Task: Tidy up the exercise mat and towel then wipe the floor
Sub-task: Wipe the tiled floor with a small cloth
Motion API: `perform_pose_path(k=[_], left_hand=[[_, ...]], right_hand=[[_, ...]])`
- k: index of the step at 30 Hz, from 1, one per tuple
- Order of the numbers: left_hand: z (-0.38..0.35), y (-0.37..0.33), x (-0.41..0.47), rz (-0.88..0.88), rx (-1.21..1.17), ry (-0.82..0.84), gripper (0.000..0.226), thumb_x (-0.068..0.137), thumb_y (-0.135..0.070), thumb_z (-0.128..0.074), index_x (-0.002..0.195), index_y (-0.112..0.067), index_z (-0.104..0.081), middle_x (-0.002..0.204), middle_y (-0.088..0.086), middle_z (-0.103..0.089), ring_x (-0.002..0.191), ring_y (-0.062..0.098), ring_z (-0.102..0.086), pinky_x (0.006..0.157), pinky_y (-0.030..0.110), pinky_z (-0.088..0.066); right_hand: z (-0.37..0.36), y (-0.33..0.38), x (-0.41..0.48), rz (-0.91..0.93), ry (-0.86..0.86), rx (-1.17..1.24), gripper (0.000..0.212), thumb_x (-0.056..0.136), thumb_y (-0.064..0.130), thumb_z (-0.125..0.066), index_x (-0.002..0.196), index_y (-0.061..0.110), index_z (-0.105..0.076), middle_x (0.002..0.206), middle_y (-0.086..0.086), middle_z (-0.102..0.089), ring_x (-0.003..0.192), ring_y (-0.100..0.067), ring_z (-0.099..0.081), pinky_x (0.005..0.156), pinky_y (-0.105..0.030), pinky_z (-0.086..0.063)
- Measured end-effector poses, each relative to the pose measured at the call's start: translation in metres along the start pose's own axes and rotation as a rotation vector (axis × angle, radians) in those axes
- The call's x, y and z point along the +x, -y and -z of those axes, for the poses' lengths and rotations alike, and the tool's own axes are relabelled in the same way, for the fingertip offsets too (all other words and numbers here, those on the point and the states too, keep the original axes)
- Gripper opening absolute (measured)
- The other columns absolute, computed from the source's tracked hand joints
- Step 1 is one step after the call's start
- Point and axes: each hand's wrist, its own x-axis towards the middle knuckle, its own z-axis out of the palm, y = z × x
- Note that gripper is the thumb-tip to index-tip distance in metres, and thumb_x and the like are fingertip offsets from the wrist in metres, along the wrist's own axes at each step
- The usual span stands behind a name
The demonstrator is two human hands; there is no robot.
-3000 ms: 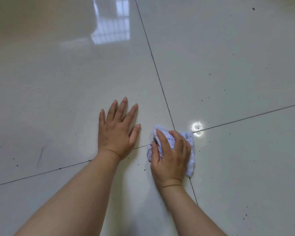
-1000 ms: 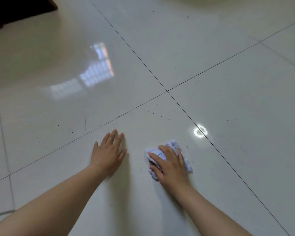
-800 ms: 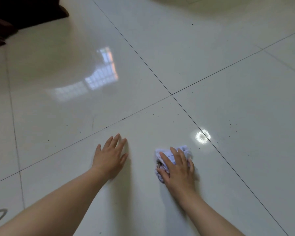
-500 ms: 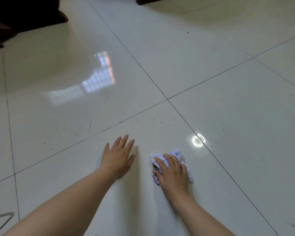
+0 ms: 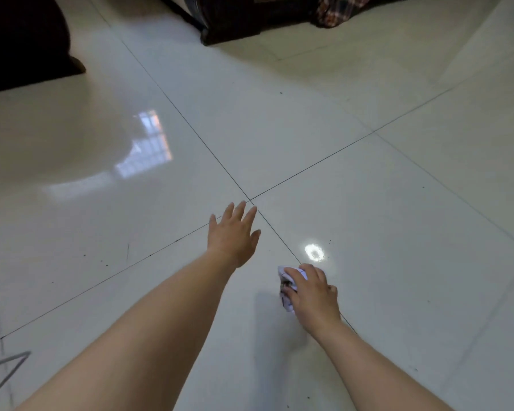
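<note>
My right hand (image 5: pixel 313 295) grips a crumpled white cloth (image 5: pixel 285 284) against the glossy white tiled floor (image 5: pixel 383 232), beside a tile seam. Most of the cloth is hidden under my fingers. My left hand (image 5: pixel 233 234) reaches forward with fingers spread, near the crossing of the tile seams; it holds nothing and I cannot tell whether it touches the floor. No exercise mat is in view.
Dark furniture (image 5: pixel 24 40) stands at the far left. A dark wooden furniture base (image 5: pixel 232 22) with a plaid fabric (image 5: pixel 336 10) beside it stands at the far middle. A thin grey triangular thing (image 5: pixel 3 372) lies at the lower left. Small dark specks dot the tiles.
My view has tilted up, showing furniture at the far side. My left hand has reached forward toward the seam crossing. My right hand with the cloth has drawn back and to the right.
</note>
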Motion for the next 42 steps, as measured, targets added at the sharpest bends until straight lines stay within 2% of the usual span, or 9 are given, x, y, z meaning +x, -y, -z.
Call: perform_pose_path(k=[3,8,16,20,25,33,37,39,42], left_hand=[[0.036,-0.029,0.003,-0.006,-0.075,-0.032,0.056,0.098,-0.044,-0.026,0.148,-0.026,-0.008,0.158,-0.002,-0.004,0.145,0.021,-0.002,0.114,0.051,-0.011],[0.080,-0.055,0.005,-0.099,-0.069,-0.052,0.056,0.098,-0.045,-0.026,0.148,-0.027,-0.009,0.158,-0.002,-0.007,0.145,0.020,-0.004,0.114,0.050,-0.011],[0.203,-0.054,-0.025,-0.075,0.005,-0.062,0.056,0.098,-0.046,-0.026,0.148,-0.026,-0.013,0.158,-0.001,-0.008,0.145,0.021,-0.005,0.114,0.049,-0.011],[0.304,-0.056,-0.062,-0.037,0.013,-0.061,0.055,0.098,-0.047,-0.026,0.148,-0.027,-0.013,0.157,-0.001,-0.010,0.145,0.020,-0.006,0.114,0.048,-0.012],[0.447,-0.052,-0.125,-0.021,0.015,-0.115,0.055,0.097,-0.047,-0.026,0.147,-0.028,-0.015,0.156,0.000,-0.017,0.144,0.021,-0.012,0.114,0.047,-0.016],[0.639,-0.027,-0.259,0.164,-0.061,-0.193,0.054,0.097,-0.048,-0.026,0.147,-0.031,-0.017,0.154,-0.003,-0.022,0.141,0.019,-0.022,0.111,0.043,-0.027],[0.699,-0.005,-0.321,0.220,-0.070,-0.254,0.053,0.095,-0.050,-0.027,0.145,-0.031,-0.024,0.151,-0.002,-0.031,0.136,0.020,-0.032,0.107,0.043,-0.033],[0.717,0.008,-0.352,0.279,-0.065,-0.275,0.058,0.091,-0.056,-0.018,0.143,-0.032,-0.029,0.148,-0.002,-0.035,0.133,0.020,-0.036,0.103,0.045,-0.036],[0.731,0.031,-0.398,0.403,-0.062,-0.319,0.072,0.080,-0.060,-0.002,0.140,-0.034,-0.032,0.146,-0.003,-0.038,0.132,0.019,-0.037,0.103,0.047,-0.035]], right_hand=[[0.044,0.008,-0.006,-0.005,0.011,0.031,0.038,0.091,0.025,-0.045,0.127,0.038,-0.044,0.135,0.007,-0.035,0.128,-0.016,-0.028,0.088,-0.034,-0.031],[0.099,0.019,-0.009,0.009,0.032,0.054,0.059,0.079,0.014,-0.058,0.131,0.036,-0.041,0.134,0.006,-0.035,0.129,-0.017,-0.027,0.086,-0.033,-0.032],[0.216,0.056,-0.019,0.050,-0.050,0.189,0.035,0.094,0.027,-0.043,0.127,0.039,-0.047,0.133,0.008,-0.040,0.125,-0.015,-0.032,0.086,-0.032,-0.037],[0.307,0.107,-0.052,0.121,-0.066,0.291,0.034,0.094,0.034,-0.048,0.127,0.036,-0.048,0.129,0.009,-0.043,0.121,-0.013,-0.035,0.090,-0.032,-0.039],[0.442,0.168,-0.103,0.179,-0.112,0.381,0.031,0.092,0.033,-0.051,0.123,0.038,-0.051,0.117,0.014,-0.046,0.109,-0.007,-0.040,0.083,-0.023,-0.040],[0.635,0.276,-0.183,0.283,-0.105,0.442,0.033,0.091,0.031,-0.055,0.121,0.042,-0.049,0.114,0.017,-0.046,0.106,-0.004,-0.044,0.085,-0.020,-0.042],[0.691,0.344,-0.205,0.412,-0.118,0.486,0.032,0.090,0.029,-0.057,0.120,0.037,-0.053,0.112,0.013,-0.052,0.105,-0.004,-0.047,0.081,-0.013,-0.039],[0.704,0.380,-0.213,0.494,-0.126,0.506,0.033,0.089,0.029,-0.058,0.121,0.037,-0.053,0.110,0.014,-0.052,0.104,-0.002,-0.047,0.079,-0.011,-0.037],[0.705,0.426,-0.224,0.618,-0.112,0.567,0.032,0.089,0.029,-0.059,0.120,0.036,-0.054,0.109,0.013,-0.054,0.103,-0.004,-0.050,0.084,-0.015,-0.040]])
